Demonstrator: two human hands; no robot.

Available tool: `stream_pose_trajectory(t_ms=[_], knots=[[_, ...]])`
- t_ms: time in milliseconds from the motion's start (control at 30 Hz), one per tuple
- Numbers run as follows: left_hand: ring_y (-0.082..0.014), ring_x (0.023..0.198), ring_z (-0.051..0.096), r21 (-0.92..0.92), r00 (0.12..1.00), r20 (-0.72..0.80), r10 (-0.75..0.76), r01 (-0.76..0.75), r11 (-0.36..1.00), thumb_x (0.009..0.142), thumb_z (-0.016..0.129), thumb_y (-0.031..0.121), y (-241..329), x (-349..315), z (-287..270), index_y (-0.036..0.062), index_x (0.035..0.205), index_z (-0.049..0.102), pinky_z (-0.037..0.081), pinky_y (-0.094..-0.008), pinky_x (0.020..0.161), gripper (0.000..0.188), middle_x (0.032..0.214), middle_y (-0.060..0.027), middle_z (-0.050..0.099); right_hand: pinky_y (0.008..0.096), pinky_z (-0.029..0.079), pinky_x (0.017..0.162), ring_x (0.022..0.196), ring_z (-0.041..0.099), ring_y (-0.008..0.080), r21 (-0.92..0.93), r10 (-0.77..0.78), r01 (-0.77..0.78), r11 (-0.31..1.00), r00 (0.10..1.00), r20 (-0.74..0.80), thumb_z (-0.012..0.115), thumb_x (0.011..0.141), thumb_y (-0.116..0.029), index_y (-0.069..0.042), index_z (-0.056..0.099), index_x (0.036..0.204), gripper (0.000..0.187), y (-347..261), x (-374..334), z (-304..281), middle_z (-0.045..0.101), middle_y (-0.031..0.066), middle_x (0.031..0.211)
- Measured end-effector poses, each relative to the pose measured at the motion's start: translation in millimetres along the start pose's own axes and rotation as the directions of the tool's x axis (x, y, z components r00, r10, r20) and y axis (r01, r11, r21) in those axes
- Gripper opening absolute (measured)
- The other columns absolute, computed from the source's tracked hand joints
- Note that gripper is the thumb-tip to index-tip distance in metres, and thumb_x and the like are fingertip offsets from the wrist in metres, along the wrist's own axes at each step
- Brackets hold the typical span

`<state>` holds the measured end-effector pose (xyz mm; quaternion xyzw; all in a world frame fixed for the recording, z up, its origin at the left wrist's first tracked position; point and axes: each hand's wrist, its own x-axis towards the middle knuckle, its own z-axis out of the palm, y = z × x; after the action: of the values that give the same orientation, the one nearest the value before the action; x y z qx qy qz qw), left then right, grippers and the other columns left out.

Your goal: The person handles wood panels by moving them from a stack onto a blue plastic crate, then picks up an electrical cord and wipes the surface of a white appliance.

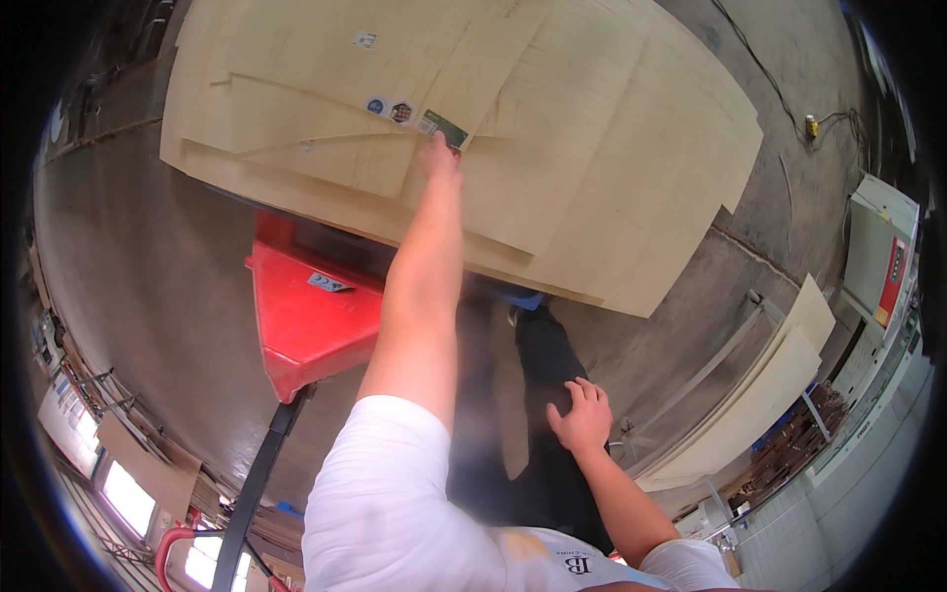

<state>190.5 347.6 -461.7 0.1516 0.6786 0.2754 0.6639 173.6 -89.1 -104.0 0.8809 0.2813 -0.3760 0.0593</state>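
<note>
A broad stack of pale, wood-coloured sheets (592, 118) spreads out in front of me, its upper sheets overlapping unevenly. My left hand (441, 156) reaches over the stack, its fingers closed at the lower edge of a small dark green card (447, 128) with a white patch. The fingertips are partly hidden by the hand. Just left of the card, two round stickers (388, 109) lie on the sheets, and farther off is a white label (364, 39). My right hand (582, 416) rests on my dark trouser leg, fingers spread, holding nothing.
A red pallet truck (316, 316) with a black handle bar (258, 483) stands below the stack's left front edge. More pale sheets (760, 395) lean at the right, near a grey and red cabinet (883, 261). A cable (764, 69) runs across the concrete floor at far right.
</note>
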Motion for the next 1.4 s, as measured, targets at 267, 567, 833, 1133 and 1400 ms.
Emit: stream_pose_trajectory(t_ms=[267,567,833,1133,1400], knots=[[-0.0168,0.074,0.061,-0.224,0.980,0.168,0.111,-0.072,0.972,0.099,0.059,0.026,2,-35,-7,0.0084,0.105,0.058,0.049,-0.0333,0.057,0.019,0.091,-0.0034,0.064,0.0421,0.048,0.098,0.122,0.052,0.0290,0.016,0.027,-0.027,1.000,1.000,0.004,0.076,0.071,-0.033,-0.016,0.069,0.104,0.038,1,12,-14,0.061,0.0018,0.127],[-0.0203,0.104,0.062,-0.202,0.938,0.345,-0.029,0.104,0.974,0.103,0.048,0.024,-27,-152,-138,0.0075,0.122,0.056,0.051,-0.0393,0.088,0.026,0.114,-0.0047,0.065,0.0411,0.046,0.100,0.123,0.051,0.0283,-0.032,0.041,-0.037,0.999,0.990,0.137,0.069,0.076,-0.039,-0.017,0.070,0.108,0.039,-4,8,-11,0.058,0.0001,0.131],[-0.0239,0.113,0.059,-0.106,0.932,0.197,-0.303,0.328,0.939,0.102,0.049,0.031,-16,-320,-186,0.0028,0.130,0.051,0.047,-0.0405,0.097,0.040,0.124,-0.0100,0.061,0.0405,0.046,0.100,0.121,0.052,0.0282,-0.047,0.068,-0.058,0.997,0.967,0.244,0.066,0.078,-0.039,-0.017,0.069,0.111,0.041,-9,9,-18,0.057,0.0020,0.131],[-0.0216,0.117,0.055,0.127,0.962,0.023,-0.272,0.267,0.955,0.104,0.046,0.039,-4,-447,-191,-0.0034,0.137,0.047,0.040,-0.0351,0.102,0.054,0.132,-0.0107,0.058,0.0409,0.045,0.103,0.123,0.055,0.0287,0.073,0.053,-0.082,0.994,0.943,0.329,0.061,0.080,-0.043,-0.017,0.067,0.119,0.047,31,8,-19,0.056,0.0063,0.135],[-0.0247,0.117,0.057,-0.004,0.928,0.072,-0.366,0.367,0.930,0.103,0.047,0.039,-10,-494,-174,0.0002,0.133,0.050,0.046,-0.0405,0.099,0.049,0.129,-0.0116,0.059,0.0353,0.051,0.090,0.099,0.067,0.0250,0.535,-0.073,-0.058,0.843,0.973,0.220,0.067,0.086,-0.032,-0.007,0.070,0.111,0.035,102,-2,-30,0.071,0.0107,0.104]])
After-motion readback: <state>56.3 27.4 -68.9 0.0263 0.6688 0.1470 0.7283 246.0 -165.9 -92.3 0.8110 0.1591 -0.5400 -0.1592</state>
